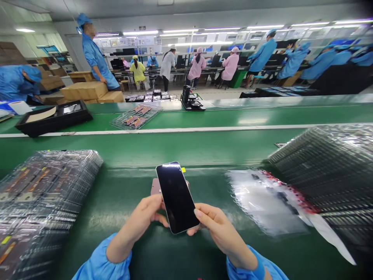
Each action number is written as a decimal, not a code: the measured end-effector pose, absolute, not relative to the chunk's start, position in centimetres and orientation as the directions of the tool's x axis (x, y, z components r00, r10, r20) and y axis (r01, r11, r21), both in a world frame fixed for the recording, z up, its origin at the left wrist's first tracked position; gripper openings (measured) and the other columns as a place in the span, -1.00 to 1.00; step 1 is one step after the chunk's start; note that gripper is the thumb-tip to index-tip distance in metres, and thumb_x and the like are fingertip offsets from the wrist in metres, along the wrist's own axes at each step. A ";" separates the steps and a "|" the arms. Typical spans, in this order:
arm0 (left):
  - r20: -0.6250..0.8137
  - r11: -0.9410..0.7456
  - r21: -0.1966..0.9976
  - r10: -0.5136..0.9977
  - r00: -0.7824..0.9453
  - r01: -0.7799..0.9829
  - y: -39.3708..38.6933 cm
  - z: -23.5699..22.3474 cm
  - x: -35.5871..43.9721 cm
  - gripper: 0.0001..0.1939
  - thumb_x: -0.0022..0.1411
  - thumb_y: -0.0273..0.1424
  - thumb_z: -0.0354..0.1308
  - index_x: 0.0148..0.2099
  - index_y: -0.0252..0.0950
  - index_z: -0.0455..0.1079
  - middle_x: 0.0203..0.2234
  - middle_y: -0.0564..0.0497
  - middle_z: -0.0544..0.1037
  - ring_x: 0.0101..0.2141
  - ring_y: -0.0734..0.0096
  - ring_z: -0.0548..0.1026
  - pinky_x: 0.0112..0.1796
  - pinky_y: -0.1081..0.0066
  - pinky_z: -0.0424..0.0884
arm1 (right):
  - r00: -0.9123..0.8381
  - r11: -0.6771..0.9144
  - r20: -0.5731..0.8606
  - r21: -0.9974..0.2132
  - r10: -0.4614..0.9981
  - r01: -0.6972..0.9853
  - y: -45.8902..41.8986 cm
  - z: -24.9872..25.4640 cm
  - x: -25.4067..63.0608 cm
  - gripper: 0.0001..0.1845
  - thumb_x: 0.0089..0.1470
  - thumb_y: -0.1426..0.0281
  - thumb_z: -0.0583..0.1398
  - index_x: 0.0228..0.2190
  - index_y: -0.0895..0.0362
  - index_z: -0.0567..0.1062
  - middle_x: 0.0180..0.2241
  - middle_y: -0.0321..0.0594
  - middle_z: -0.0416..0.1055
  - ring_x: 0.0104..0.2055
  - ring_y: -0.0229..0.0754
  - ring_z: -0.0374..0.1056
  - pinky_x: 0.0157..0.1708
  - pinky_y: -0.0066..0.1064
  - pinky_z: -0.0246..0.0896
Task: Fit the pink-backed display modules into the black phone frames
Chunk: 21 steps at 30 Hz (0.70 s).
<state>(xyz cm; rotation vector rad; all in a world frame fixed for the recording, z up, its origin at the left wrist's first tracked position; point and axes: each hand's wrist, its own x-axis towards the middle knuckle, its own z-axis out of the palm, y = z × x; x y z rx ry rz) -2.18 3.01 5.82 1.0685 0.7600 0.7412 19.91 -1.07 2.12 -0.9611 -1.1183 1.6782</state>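
A smartphone (pixel 177 198) with a dark screen and pale frame is held up, tilted, in front of me. My left hand (pixel 147 214) grips its left edge, thumb on top and fingers curled below. The lower right edge is pinched between the thumb and fingers of my right hand (pixel 217 225). Behind the phone, partly hidden by it, lies a pinkish-brown flat part (pixel 155 187) on the green work surface (pixel 122 186). A small yellow tab (pixel 183 170) shows just past the phone's upper right edge.
Stacked clear trays (pixel 55 186) of brown parts stand at left, more stacked trays (pixel 329 163) at right. Clear plastic bags (pixel 262 202) lie right of my hands. Farther back are a black tray (pixel 55 116), a clear tray (pixel 136 116), a black fixture (pixel 190 99) and several people.
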 end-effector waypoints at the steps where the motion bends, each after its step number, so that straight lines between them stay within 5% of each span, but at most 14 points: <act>1: -0.185 0.281 0.955 0.808 0.560 -0.091 2.6 5.5 -2.1 -0.50 0.24 -0.02 0.15 -0.12 -0.38 0.56 -0.28 -0.18 0.58 -0.30 0.27 0.53 -0.42 0.44 0.50 | -0.282 -0.196 -0.122 -0.948 0.952 -0.251 -1.0 2.1 19.9 -0.59 0.20 0.08 0.22 -0.18 0.17 0.59 -0.36 -0.13 0.59 -0.41 -0.14 0.53 -0.34 -0.35 0.40; 7: -0.244 0.208 0.970 0.848 0.471 0.128 0.6 4.2 -1.2 -0.57 0.17 -0.06 0.22 -0.44 -0.37 0.41 -0.53 0.07 0.43 -0.63 0.60 0.34 -0.53 0.51 0.28 | -0.157 -0.113 -0.074 -0.961 0.985 -0.254 -1.1 1.8 19.7 -0.61 0.21 0.08 0.21 -0.15 0.13 0.59 -0.35 -0.16 0.60 -0.39 -0.12 0.51 -0.31 -0.29 0.42; 14: -0.220 0.184 0.974 0.906 0.362 0.132 0.1 4.7 -0.5 -0.54 0.19 -0.04 0.18 -0.53 -0.30 0.28 -0.62 0.13 0.33 -0.63 0.56 0.34 -0.48 0.49 0.27 | -0.152 -0.168 -0.131 -0.949 0.980 -0.265 -1.3 2.9 19.4 -0.52 0.20 0.00 0.18 -0.27 0.17 0.60 -0.46 -0.15 0.60 -0.38 -0.07 0.53 -0.34 -0.31 0.37; 21: -0.225 0.216 0.974 0.907 0.356 0.067 0.2 4.9 -1.2 -0.51 0.17 0.00 0.20 -0.55 -0.31 0.32 -0.62 0.09 0.39 -0.63 0.52 0.39 -0.47 0.47 0.30 | -0.302 -0.294 -0.197 -0.900 0.933 -0.321 -1.1 4.2 19.9 -0.53 0.16 0.07 0.24 -0.05 0.15 0.55 -0.23 -0.06 0.62 -0.27 -0.03 0.58 -0.32 -0.31 0.38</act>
